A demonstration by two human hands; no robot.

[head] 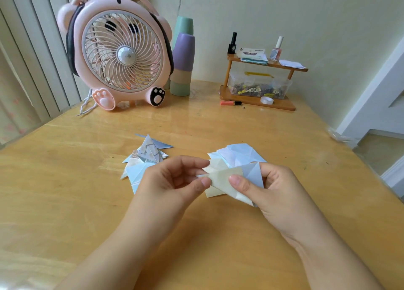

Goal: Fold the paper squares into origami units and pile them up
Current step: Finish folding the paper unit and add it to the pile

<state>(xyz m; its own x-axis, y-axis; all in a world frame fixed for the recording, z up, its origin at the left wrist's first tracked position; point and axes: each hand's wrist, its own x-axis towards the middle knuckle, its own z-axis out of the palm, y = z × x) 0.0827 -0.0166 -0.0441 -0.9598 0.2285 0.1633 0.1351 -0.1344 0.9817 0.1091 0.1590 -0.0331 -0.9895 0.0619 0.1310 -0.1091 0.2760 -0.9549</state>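
— What has each grip got?

— Both are closed on the same cream, partly folded paper square (225,181), held just above the wooden worktop (218,128) near the middle of its near half. The left hand (172,180) pinches the paper's left end between thumb and forefinger; the right hand (269,184) pinches its right side, thumb on top, a pale blue flap sticking up by the fingers.

— And the rest of the paper?

— A pile of folded pale blue and marbled origami units (144,158) lies behind the left hand. A looser heap of pale blue paper squares (238,152) lies behind the right.

— Further out?

— Toward the far left corner stands a pink bear-shaped desk fan (120,53), with stacked pastel plastic cups (182,58) beside it. By the far edge sits a small wooden shelf (258,101) holding a clear box and nail polish bottles.
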